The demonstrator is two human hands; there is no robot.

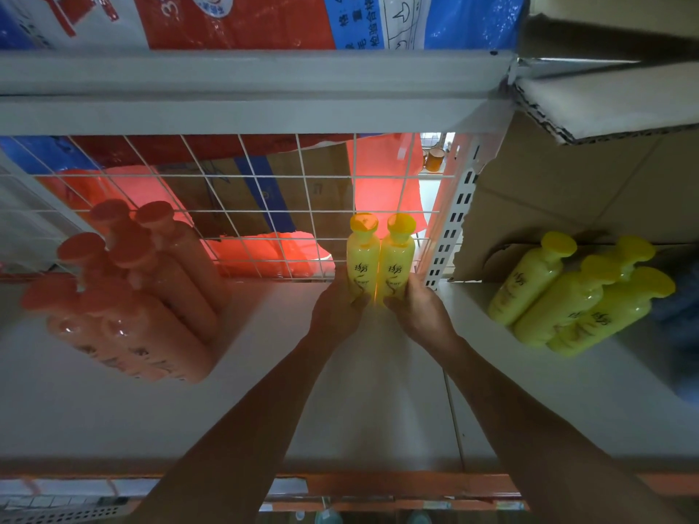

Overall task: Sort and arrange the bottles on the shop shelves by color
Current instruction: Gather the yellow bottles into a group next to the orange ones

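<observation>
Two yellow bottles stand upright side by side at the back of the white shelf [264, 391], against the wire mesh. My left hand [338, 310] grips the lower part of the left yellow bottle [362, 259]. My right hand [418, 312] grips the right yellow bottle [397, 260]. Several orange bottles [128, 289] stand grouped on the shelf's left. Three more yellow bottles [575, 296] stand on the adjoining shelf section at the right.
A white wire mesh panel [227, 198] backs the shelf, with red bags and cardboard boxes behind it. A slotted white upright [450, 228] divides the two sections. Torn cardboard [567, 183] lines the right section. Another shelf board [227, 92] hangs overhead.
</observation>
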